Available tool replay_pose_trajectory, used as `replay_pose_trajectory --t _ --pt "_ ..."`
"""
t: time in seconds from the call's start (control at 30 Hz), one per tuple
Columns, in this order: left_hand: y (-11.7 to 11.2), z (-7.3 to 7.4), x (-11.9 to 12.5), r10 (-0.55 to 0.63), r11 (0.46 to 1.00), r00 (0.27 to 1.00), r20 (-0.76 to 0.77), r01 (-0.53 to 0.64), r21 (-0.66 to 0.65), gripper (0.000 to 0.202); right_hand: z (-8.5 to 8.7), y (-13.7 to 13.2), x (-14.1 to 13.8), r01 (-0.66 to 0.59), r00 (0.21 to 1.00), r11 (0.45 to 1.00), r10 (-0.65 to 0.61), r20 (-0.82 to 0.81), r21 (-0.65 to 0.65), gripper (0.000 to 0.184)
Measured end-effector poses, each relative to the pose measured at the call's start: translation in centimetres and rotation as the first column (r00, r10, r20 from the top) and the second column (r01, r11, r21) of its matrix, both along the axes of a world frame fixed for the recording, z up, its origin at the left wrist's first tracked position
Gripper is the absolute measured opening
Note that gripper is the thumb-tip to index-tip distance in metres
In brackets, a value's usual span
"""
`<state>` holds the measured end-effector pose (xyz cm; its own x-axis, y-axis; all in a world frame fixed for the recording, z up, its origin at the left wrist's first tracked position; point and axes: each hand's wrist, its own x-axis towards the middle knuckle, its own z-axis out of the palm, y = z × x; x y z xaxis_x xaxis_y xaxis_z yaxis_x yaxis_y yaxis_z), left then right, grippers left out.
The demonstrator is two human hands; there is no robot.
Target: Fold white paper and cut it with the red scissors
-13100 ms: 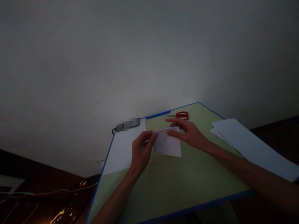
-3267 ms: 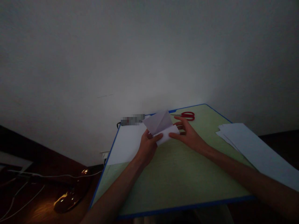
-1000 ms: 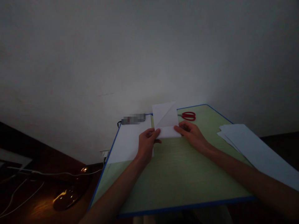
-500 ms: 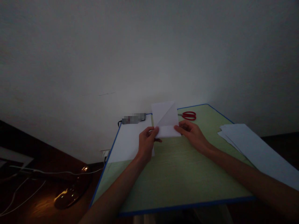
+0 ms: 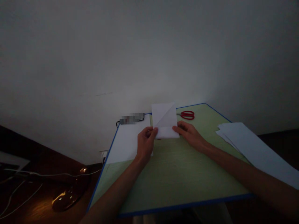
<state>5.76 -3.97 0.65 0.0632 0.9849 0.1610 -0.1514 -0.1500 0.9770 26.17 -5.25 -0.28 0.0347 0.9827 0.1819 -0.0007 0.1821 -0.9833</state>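
Note:
A folded white paper (image 5: 164, 119) with a diagonal crease stands tilted up over the green table (image 5: 177, 177). My left hand (image 5: 144, 146) pinches its lower left corner between thumb and fingers. My right hand (image 5: 190, 135) grips the lower right edge, fingers curled round it. Both hands hold the sheet above the middle of the table.
Red-handled scissors (image 5: 187, 114) lie at the far edge. A white sheet (image 5: 127, 143) covers the table's left side, with a dark device (image 5: 131, 118) beyond it. A stack of white sheets (image 5: 254, 149) lies at the right. Cables and a shiny object (image 5: 65, 197) are on the dark floor at left.
Over thirteen seconds the paper went from lying folded flat to being opened and held upright. In the last second both hands and the paper have barely shifted.

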Motion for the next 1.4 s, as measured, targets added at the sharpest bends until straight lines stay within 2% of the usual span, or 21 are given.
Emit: replay_pose_trajectory --t 0.13,0.2,0.33,0.5,0.6,0.7,0.77,0.83,0.93,1.1,1.2,1.3,1.4 --pt "-0.6 0.1 0.2 -0.041 0.999 0.998 -0.042 0.041 0.002 0.032 0.1 -0.3 -0.1 -0.107 0.983 0.992 0.096 -0.156 -0.064 0.039" --pt "-0.9 0.3 0.4 -0.063 0.998 0.995 -0.077 0.065 0.017 0.032 0.2 -0.4 -0.1 -0.130 0.979 0.985 0.109 -0.172 -0.114 0.043" --pt "-1.0 0.6 0.5 -0.079 0.994 0.989 -0.126 0.087 0.063 0.029 0.3 -0.5 0.0 -0.118 0.983 0.975 0.088 -0.162 -0.187 0.042" --pt "-0.9 0.4 0.5 -0.067 0.994 0.992 -0.108 0.077 0.084 0.026 0.4 -0.4 -0.2 -0.050 0.976 0.980 0.007 -0.218 -0.193 0.039" --pt "-1.0 0.4 0.5 -0.069 0.991 0.993 -0.101 0.079 0.103 0.024 0.3 -0.4 -0.6 -0.038 0.952 0.982 -0.021 -0.306 -0.186 0.040" --pt "-1.3 0.7 0.6 -0.073 0.991 0.991 -0.108 0.085 0.106 0.025 0.1 -0.6 -1.0 -0.132 0.909 0.971 0.037 -0.414 -0.202 0.041" --pt "-1.5 0.9 0.7 -0.090 0.991 0.989 -0.116 0.101 0.092 0.027 0.0 -0.7 -1.2 -0.197 0.899 0.957 0.090 -0.430 -0.213 0.042" --pt "-1.6 1.0 0.7 -0.102 0.990 0.987 -0.122 0.113 0.083 0.028 -0.1 -0.7 -1.0 -0.209 0.913 0.956 0.115 -0.392 -0.206 0.042" --pt "-1.4 1.0 0.6 -0.087 0.990 0.988 -0.125 0.099 0.097 0.031 -0.1 -0.6 -0.4 -0.171 0.961 0.970 0.126 -0.245 -0.174 0.039" --pt "-0.9 0.8 0.4 -0.073 0.990 0.990 -0.121 0.086 0.110 0.034 0.6 -0.6 0.2 -0.098 0.995 0.990 0.094 -0.037 -0.107 0.036" --pt "-0.9 0.7 0.4 -0.089 0.990 0.991 -0.096 0.099 0.103 0.036 1.0 -0.9 0.0 -0.071 0.997 0.994 0.070 -0.009 -0.085 0.034" --pt "-1.1 0.7 0.5 -0.129 0.991 0.989 -0.070 0.131 0.023 0.041 1.3 -1.2 -0.1 -0.055 0.998 0.995 0.055 -0.004 -0.082 0.035" --pt "-1.3 0.6 0.6 -0.195 0.980 0.972 -0.133 0.189 -0.060 0.045 1.3 -1.1 0.0 -0.043 0.999 0.996 0.042 -0.012 -0.083 0.036"
